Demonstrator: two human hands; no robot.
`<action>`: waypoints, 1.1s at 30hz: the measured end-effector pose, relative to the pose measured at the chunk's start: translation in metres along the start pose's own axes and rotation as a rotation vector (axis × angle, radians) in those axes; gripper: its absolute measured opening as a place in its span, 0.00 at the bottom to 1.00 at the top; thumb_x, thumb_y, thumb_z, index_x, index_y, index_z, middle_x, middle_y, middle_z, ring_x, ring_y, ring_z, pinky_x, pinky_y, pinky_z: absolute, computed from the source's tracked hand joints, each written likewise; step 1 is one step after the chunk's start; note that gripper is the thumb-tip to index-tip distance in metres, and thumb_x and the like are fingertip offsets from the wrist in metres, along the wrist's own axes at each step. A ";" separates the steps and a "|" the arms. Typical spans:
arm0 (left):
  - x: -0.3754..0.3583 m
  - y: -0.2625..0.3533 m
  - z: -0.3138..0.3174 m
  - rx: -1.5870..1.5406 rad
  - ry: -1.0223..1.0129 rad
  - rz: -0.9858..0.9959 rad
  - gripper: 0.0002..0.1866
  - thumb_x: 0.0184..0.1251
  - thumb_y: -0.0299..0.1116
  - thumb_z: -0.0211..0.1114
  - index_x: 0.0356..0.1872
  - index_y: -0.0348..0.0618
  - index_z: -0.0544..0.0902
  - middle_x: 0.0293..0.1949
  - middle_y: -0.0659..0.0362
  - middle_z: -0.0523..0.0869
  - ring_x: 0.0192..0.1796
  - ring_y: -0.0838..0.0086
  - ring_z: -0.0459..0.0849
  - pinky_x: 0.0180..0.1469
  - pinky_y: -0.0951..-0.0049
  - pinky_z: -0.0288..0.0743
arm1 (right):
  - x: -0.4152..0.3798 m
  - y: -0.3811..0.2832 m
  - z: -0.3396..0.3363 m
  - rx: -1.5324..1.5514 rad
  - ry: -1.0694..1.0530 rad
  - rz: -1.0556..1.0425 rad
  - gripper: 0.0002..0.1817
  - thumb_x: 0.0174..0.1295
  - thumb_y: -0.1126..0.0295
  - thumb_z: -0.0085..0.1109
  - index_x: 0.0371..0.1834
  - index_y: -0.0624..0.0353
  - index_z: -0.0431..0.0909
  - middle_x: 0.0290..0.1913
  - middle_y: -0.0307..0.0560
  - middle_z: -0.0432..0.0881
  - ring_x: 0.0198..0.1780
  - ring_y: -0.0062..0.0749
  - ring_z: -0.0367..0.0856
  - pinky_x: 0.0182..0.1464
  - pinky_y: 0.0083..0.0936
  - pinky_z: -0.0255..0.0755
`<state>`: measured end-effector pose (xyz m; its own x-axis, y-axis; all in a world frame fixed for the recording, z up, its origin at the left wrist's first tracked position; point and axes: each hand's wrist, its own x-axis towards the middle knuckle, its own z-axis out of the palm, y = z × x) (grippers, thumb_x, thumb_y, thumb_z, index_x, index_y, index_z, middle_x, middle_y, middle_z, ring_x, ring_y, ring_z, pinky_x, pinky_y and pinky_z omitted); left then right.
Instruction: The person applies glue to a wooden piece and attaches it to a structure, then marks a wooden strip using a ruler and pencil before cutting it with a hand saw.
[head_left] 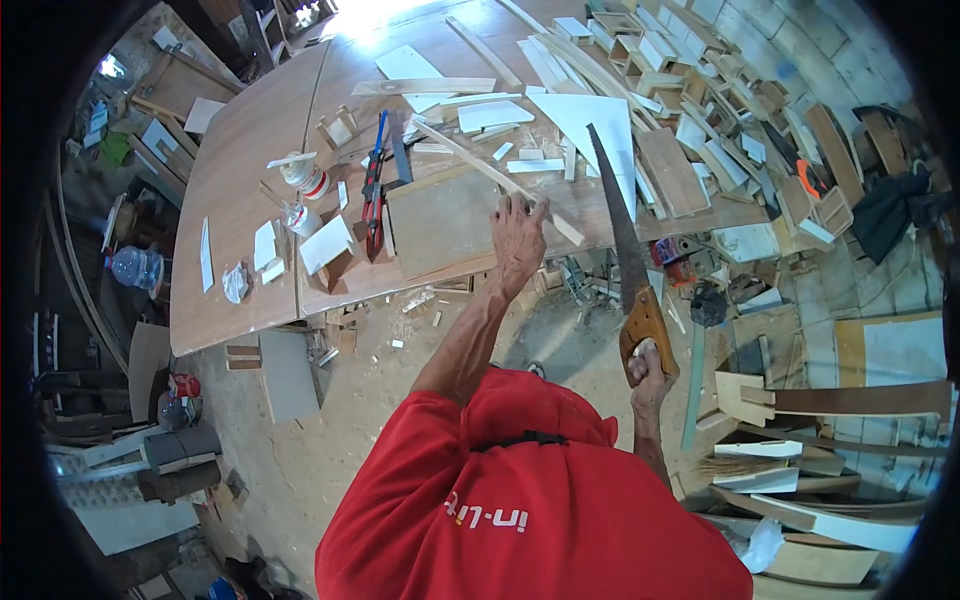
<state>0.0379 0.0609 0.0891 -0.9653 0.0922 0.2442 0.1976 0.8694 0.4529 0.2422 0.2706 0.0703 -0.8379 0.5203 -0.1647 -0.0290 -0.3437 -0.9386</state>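
Observation:
My right hand (pixel 650 368) is closed around the wooden handle of a handsaw (pixel 628 250). The long dark blade points up and away, and crosses in front of a white triangular panel (pixel 585 125). My left hand (pixel 518 232) rests at the table's near edge, its bent fingers gripping a narrow wooden strip (pixel 465 155). That strip runs diagonally over the table, and its near end sticks out past my fingers to the right. Under and beside my left wrist lies a flat brown board (pixel 430 225). A gap separates the saw blade from the strip.
On the wooden table (pixel 240 200) are a red-and-black tool (pixel 373 195), a white tub (pixel 300 178) and several offcuts. Wooden box frames (pixel 650 50) pile up at the back right. Curved boards (pixel 840 525) stack at the lower right. Scraps litter the floor (pixel 380 370).

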 end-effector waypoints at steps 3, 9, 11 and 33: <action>0.009 0.008 0.004 0.222 0.316 0.301 0.17 0.58 0.27 0.58 0.50 0.50 0.79 0.50 0.58 0.74 0.60 0.66 0.71 0.65 0.33 0.51 | 0.007 -0.006 -0.001 0.041 -0.018 -0.011 0.09 0.64 0.71 0.59 0.27 0.61 0.75 0.18 0.30 0.66 0.17 0.14 0.60 0.19 0.17 0.55; 0.033 0.055 -0.016 0.282 0.274 0.491 0.18 0.61 0.27 0.55 0.54 0.52 0.74 0.47 0.59 0.73 0.56 0.67 0.72 0.65 0.32 0.49 | 0.020 -0.010 -0.013 0.032 -0.023 -0.069 0.08 0.64 0.70 0.59 0.28 0.62 0.75 0.18 0.32 0.66 0.17 0.15 0.60 0.19 0.18 0.55; 0.035 0.075 -0.023 0.202 0.375 0.609 0.19 0.61 0.27 0.55 0.54 0.50 0.73 0.41 0.59 0.72 0.48 0.66 0.72 0.59 0.44 0.61 | 0.023 -0.011 -0.016 0.021 0.013 -0.058 0.08 0.64 0.70 0.58 0.29 0.62 0.75 0.18 0.32 0.66 0.17 0.15 0.60 0.19 0.18 0.56; 0.024 0.017 0.030 0.226 -0.083 0.640 0.27 0.55 0.27 0.60 0.60 0.51 0.75 0.46 0.59 0.73 0.54 0.65 0.69 0.56 0.61 0.66 | 0.019 -0.010 -0.042 0.063 0.182 -0.077 0.08 0.67 0.71 0.55 0.29 0.58 0.74 0.21 0.31 0.65 0.19 0.15 0.59 0.23 0.19 0.58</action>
<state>0.0128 0.0922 0.0768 -0.6818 0.6511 0.3335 0.7023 0.7102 0.0490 0.2495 0.3167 0.0642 -0.7197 0.6778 -0.1503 -0.1285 -0.3427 -0.9306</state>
